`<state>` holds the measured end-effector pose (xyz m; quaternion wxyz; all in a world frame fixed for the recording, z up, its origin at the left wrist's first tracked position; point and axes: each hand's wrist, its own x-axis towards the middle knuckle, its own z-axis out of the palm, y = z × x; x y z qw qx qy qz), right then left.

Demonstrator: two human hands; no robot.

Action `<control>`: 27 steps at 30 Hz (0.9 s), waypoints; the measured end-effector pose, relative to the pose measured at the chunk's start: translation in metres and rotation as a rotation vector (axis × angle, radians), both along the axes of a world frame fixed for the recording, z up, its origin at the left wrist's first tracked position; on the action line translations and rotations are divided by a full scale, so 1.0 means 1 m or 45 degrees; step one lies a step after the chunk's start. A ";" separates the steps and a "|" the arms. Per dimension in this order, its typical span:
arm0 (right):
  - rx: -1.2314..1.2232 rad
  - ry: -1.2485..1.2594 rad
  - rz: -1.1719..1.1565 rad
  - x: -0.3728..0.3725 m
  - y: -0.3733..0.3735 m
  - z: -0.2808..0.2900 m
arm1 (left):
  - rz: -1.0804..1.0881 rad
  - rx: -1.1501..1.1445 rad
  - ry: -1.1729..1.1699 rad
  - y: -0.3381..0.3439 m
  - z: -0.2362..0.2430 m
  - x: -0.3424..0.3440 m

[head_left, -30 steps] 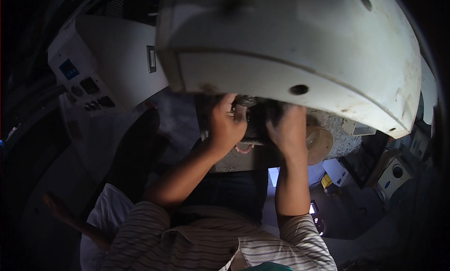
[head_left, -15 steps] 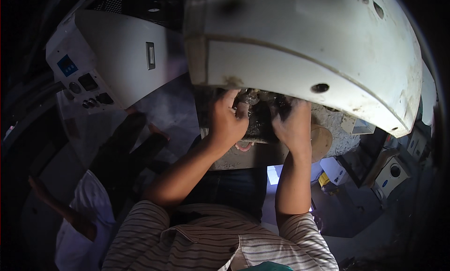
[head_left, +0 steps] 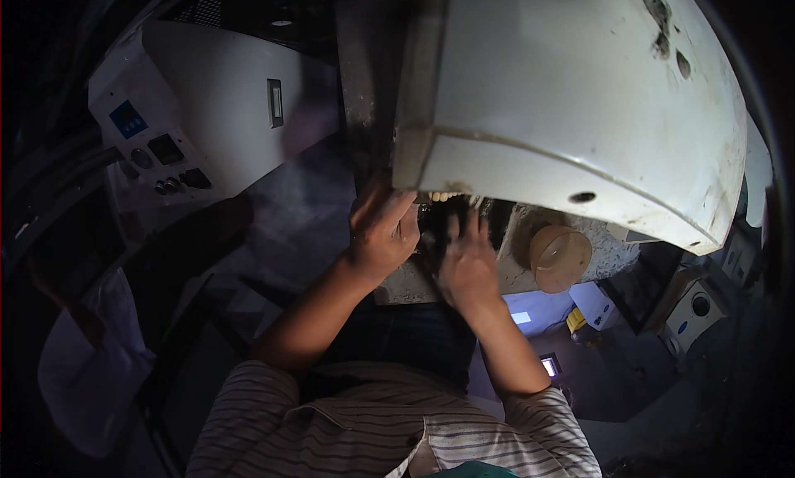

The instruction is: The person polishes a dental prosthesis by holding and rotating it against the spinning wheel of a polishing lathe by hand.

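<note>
Right hand (head_left: 469, 267) now farther left, tan cup (head_left: 559, 259) fully in view, yellowish tooth-like row (head_left: 444, 196) newly visible.

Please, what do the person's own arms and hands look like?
Short, pale fabric sleeves with thin dark stripes leave both forearms bare. The left hand and right hand wear no gloves; the right one looks blurred.

The hood (head_left: 580, 105) at far right is off-white, blotched with brown and black. Under its edge, a row of teeth (head_left: 445, 196) is pale yellow. The bowl (head_left: 570, 278) is tan, the counter (head_left: 406, 286) mottled grey. The near shirt (head_left: 364, 449) has dark stripes on beige; the left cabinet (head_left: 232, 97) is white with a blue panel (head_left: 128, 120).
</note>
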<state>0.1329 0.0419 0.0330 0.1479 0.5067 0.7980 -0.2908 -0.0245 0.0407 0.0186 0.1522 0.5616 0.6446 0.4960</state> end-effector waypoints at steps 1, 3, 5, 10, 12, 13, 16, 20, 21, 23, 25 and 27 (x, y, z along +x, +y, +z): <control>0.068 0.074 0.054 0.003 -0.004 0.003 | -0.033 -0.044 -0.021 0.000 -0.001 0.001; 0.203 0.259 0.076 0.001 0.002 0.014 | -0.067 -0.102 -0.004 -0.002 -0.005 0.001; -0.284 0.125 -0.138 -0.012 0.042 0.044 | -0.090 -0.171 0.041 -0.003 -0.004 -0.005; -0.542 1.221 -0.849 0.040 0.044 0.030 | -0.179 -0.226 0.150 -0.002 -0.014 -0.003; -0.519 1.392 -0.935 0.045 0.047 0.026 | -0.215 -0.288 0.206 -0.002 -0.016 -0.001; -0.245 1.378 -0.745 0.043 0.050 0.024 | -0.248 -0.349 0.263 -0.001 -0.016 0.001; 0.205 1.186 -0.275 0.022 0.065 0.018 | -0.228 -0.379 0.221 0.004 -0.022 0.006; 0.291 0.710 -0.223 0.023 0.066 -0.003 | -0.148 -0.117 0.299 0.018 -0.032 0.010; 0.273 0.622 -0.229 0.027 0.066 -0.005 | -0.149 -0.079 0.243 0.023 -0.027 0.014; 0.302 0.539 -0.194 0.033 0.065 -0.014 | -0.128 -0.083 0.240 0.024 -0.029 0.018; 0.342 0.574 -0.159 0.033 0.062 -0.016 | -0.130 -0.067 0.163 0.023 -0.034 0.015; 0.380 0.601 -0.126 0.036 0.059 -0.019 | -0.135 -0.053 0.076 0.023 -0.032 0.014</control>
